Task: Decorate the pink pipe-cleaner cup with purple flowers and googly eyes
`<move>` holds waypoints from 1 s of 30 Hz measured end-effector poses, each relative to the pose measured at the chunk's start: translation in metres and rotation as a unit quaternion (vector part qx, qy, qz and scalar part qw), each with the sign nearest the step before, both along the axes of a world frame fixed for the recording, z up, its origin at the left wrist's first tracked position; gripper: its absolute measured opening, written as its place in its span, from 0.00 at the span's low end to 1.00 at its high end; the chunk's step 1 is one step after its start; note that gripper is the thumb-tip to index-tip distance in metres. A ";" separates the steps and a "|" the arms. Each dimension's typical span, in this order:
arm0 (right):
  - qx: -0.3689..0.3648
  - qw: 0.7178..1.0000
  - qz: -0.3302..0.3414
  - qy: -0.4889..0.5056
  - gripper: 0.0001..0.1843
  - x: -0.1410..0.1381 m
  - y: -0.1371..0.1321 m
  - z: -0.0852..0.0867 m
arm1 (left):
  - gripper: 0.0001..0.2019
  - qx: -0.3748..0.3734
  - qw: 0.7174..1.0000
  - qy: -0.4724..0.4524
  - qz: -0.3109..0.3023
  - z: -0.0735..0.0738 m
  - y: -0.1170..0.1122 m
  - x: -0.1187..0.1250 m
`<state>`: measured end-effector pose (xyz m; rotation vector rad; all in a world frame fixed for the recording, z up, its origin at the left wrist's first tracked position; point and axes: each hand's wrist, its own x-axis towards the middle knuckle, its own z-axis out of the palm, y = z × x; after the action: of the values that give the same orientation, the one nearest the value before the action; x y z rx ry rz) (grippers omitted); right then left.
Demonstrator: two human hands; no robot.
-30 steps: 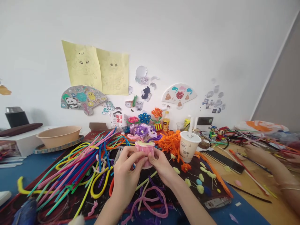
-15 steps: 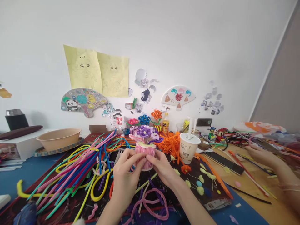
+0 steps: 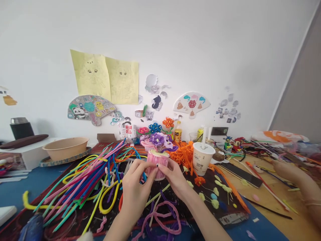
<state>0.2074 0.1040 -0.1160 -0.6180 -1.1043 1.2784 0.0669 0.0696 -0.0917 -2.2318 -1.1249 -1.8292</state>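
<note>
Both my hands hold a small pink ribbed pot (image 3: 158, 162) made of pipe cleaners, with purple and lilac pipe-cleaner flowers (image 3: 159, 140) standing in it. My left hand (image 3: 135, 184) grips the pot's left side with curled fingers. My right hand (image 3: 173, 179) pinches its right front, thumb against the wall. The pot is held just above a dark mat (image 3: 175, 197). Loose purple and pink pipe cleaners (image 3: 163, 219) lie under my wrists.
A big heap of coloured pipe cleaners (image 3: 82, 180) lies left, orange ones (image 3: 184, 152) behind. A white paper cup (image 3: 202, 157) stands right of the pot. A tan bowl (image 3: 64, 146) sits far left. Another person's hand (image 3: 288, 170) rests on the wooden table at right, near a black phone (image 3: 242, 173).
The pot with flowers has shifted slightly away and right in my hands, and my fingers have changed their grip on its front. The other person's hand has drawn back to the right.
</note>
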 end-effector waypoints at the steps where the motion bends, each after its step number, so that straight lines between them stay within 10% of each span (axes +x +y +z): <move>1: 0.001 1.000 0.001 -0.002 0.27 0.000 0.000 0.000 | 0.01 0.003 1.000 0.000 0.004 0.000 0.000 0.000; 30: 0.007 0.996 0.085 -0.033 0.35 0.003 -0.004 0.000 | 0.04 0.065 0.997 -0.010 0.044 0.000 0.003 -0.005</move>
<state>0.2109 0.1000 -0.1160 -0.5691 -1.2397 1.4030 0.0624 0.0731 -0.0921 -2.0638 -1.0578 -1.8371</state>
